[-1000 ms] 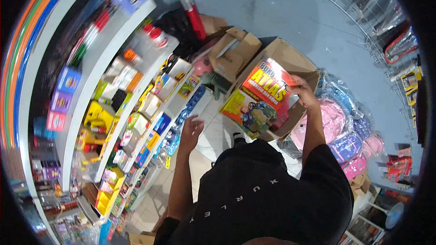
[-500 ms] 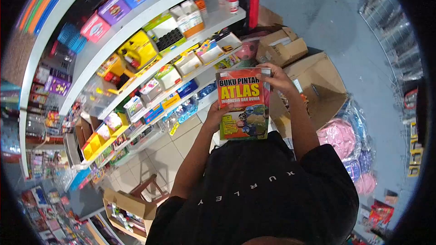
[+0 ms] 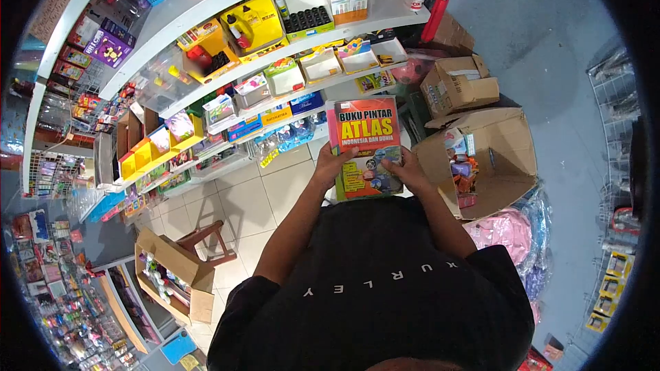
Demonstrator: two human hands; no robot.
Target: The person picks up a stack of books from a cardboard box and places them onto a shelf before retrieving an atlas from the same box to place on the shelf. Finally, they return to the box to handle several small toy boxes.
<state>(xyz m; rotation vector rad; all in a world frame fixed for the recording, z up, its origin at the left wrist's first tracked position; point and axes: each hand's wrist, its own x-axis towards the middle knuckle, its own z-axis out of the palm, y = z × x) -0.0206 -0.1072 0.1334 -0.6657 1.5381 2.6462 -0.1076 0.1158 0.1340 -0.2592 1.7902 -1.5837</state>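
An atlas book (image 3: 369,126) with a red, yellow and green cover faces up in front of my chest, its title reading "Buku Pintar Atlas". Along its left and top edges a pinkish border shows, perhaps another book or cover beneath. My left hand (image 3: 333,166) is closed on the left edge, thumb on the cover. On the lower right edge my right hand (image 3: 408,173) grips too, its thumb also lying on the front. The fingers of both hands are mostly hidden under the book.
Ahead and left stand white shelves (image 3: 268,53) with boxed stationery. An opened cardboard box (image 3: 512,144) with small packets sits to the right, a smaller carton (image 3: 459,86) behind it. Pink wrapped bags (image 3: 500,232) lie nearby. A brown stool (image 3: 210,244) and another box (image 3: 199,271) are at lower left.
My right hand has moved from the book's top right corner down to its lower right edge. The view has shifted, so the shelves appear further right and higher.
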